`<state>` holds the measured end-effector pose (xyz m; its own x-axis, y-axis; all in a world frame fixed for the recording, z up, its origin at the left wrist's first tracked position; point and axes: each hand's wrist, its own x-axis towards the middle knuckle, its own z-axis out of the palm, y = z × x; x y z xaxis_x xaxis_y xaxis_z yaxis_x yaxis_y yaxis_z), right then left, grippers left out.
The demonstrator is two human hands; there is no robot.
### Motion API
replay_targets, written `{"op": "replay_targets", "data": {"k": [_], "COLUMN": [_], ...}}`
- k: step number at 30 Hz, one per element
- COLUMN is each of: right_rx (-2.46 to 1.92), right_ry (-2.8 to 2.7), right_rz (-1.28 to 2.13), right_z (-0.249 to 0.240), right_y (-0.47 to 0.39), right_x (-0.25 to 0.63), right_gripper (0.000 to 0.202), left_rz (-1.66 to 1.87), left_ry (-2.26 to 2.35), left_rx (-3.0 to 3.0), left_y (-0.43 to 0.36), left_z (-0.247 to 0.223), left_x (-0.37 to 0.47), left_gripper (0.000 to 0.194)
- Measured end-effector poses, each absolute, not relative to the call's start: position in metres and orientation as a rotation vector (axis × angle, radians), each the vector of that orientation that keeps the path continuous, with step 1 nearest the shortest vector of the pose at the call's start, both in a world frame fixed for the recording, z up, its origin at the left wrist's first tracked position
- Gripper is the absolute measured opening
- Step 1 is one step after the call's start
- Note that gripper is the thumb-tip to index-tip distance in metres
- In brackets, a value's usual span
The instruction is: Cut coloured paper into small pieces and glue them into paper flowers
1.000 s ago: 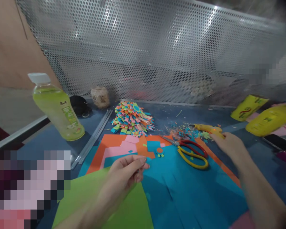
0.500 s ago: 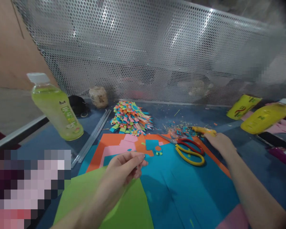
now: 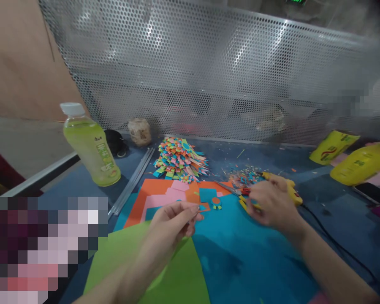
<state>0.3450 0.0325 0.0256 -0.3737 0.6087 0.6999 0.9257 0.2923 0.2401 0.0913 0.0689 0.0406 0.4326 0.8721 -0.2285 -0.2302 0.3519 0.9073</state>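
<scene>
Scissors [image 3: 229,188], on coloured sheets [image 3: 256,266]: your right hand [image 3: 274,207] at their handles, finger grip hidden; step, seemingly, picking up. Your left hand [image 3: 175,221], left of scissors: fingers pinched, contents unclear. Lifting calls for clearing the glue gun [image 3: 293,194] beyond.

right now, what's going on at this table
A person's left hand is above flat, overlapping coloured paper sheets, thumb and forefinger pinched together; anything between them is too small to make out. The right hand is at the metal scissors with red and yellow handles, partly hiding them; its grip can't be told. A yellow plastic glue gun lies beyond that hand, and a mound of many-coloured paper strips stands farther back.
</scene>
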Motion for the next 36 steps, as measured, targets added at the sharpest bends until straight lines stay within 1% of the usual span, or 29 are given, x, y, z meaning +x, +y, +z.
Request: {"op": "replay_targets", "data": {"k": [3, 4, 9, 17, 23, 26, 32, 34, 36], "right_rx": [-1.04, -1.024, -1.167, -1.267, -1.304, -1.348, -1.415, -1.414, -1.352], "right_ry": [-2.363, -2.379, -2.312, -2.233, -2.212, -2.157, -1.912, -1.73, -1.475], "right_rz": [-0.826, -0.806, -0.792, -0.828, -0.796, -0.717, -0.335, 0.014, 0.531], "right_z": [0.016, 0.012, -0.008, -0.01, -0.011, -0.01, -0.002, 0.005, 0.014], "right_y": [0.032, 0.033, 0.043, 0.056, 0.06, 0.059, 0.05, 0.044, 0.037], "right_x": [0.309, 0.302, 0.298, 0.299, 0.298, 0.303, 0.299, 0.292, 0.284], "right_gripper": [0.008, 0.009, 0.015, 0.021, 0.018, 0.019, 0.008, 0.009, 0.013], "left_rz": [0.866, 0.881, 0.896, 0.904, 0.913, 0.926, 0.923, 0.926, 0.935], "left_ry": [0.818, 0.811, 0.771, 0.786, 0.81, 0.814, 0.854, 0.866, 0.882], "left_rx": [0.929, 0.921, 0.898, 0.937, 0.971, 0.998, 1.058, 1.082, 1.103], "left_y": [0.069, 0.069, 0.07, 0.07, 0.072, 0.073, 0.073, 0.074, 0.075], "left_z": [0.042, 0.043, 0.042, 0.038, 0.038, 0.037, 0.033, 0.032, 0.03], "left_x": [0.09, 0.09, 0.089, 0.088, 0.088, 0.089, 0.088, 0.088, 0.087], "left_gripper": [0.025, 0.024, 0.024, 0.023, 0.022, 0.021, 0.021, 0.021, 0.02]}}
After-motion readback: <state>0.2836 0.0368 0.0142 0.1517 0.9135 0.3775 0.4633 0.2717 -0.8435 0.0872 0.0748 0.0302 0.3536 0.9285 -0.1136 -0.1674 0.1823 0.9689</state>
